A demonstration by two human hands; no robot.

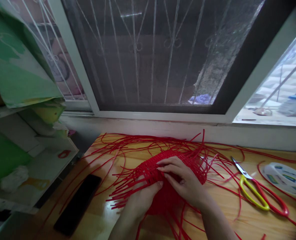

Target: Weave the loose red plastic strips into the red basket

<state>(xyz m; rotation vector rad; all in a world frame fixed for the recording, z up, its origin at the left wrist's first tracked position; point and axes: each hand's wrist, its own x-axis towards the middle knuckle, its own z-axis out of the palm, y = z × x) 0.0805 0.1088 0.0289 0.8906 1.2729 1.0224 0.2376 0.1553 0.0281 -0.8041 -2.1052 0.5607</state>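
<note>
A red woven basket (165,196) of thin cords lies in front of me on the table, many loose cord ends fanning out from its left edge and its front. My left hand (144,196) grips its near left side; the thumb lies on top, and the other fingers are partly hidden beneath the red cords. My right hand (181,176) reaches over the weave from the right, closed, with its fingertips gathered on a red cord close to the left thumb. What exactly sits between those fingertips is hard to make out.
Scissors (254,190) with yellow and red handles lie slightly open at the right, beside a white roll-shaped item (284,178). A black phone (78,205) lies at the left. Long loose red cords (138,136) run along the table's back edge, below the barred window.
</note>
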